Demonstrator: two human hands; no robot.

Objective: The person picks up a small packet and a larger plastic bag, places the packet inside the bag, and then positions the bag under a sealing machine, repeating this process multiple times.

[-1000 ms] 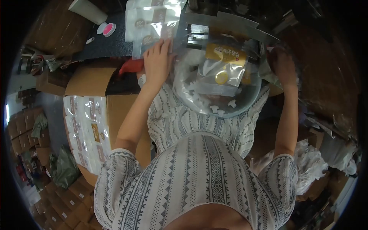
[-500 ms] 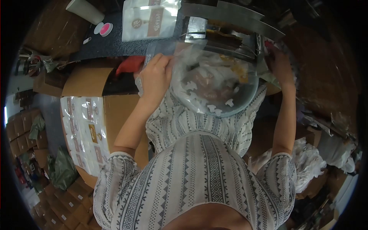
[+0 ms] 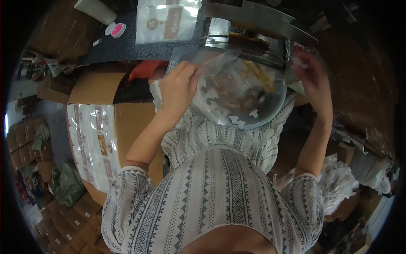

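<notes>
Pinching a clear plastic pouch (image 3: 211,63) with the left hand (image 3: 179,86), fingers closed on its edge, at upper centre of the frame above a clear bowl (image 3: 270,114) of small white pieces. Hovering at upper right, the right hand (image 3: 313,80), fingers loosely curled; grip impossible to tell. Lying at far left, an open carton (image 3: 127,122) of packed pouches.

packed carton (image 3: 95,139), pink lid (image 3: 118,28), white cup (image 3: 96,11)
</notes>
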